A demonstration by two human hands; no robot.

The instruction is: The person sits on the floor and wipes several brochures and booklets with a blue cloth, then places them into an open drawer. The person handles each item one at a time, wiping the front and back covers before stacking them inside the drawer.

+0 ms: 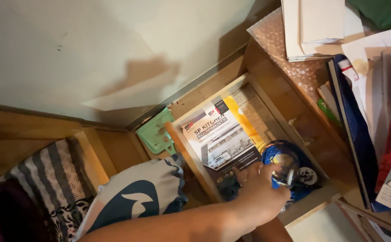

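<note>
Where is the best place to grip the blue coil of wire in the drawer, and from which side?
Probably the coil's upper rim, taken from above. It lies flat in the open wooden drawer, whose walls block the sides, and the hand already covers its lower edge, beside the catalogue.

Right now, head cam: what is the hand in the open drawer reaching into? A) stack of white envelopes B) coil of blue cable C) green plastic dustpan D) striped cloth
B: the hand is in the wooden drawer, fingers at the coil of blue cable, beside a printed brochure. Which hand it is cannot be told.
</note>
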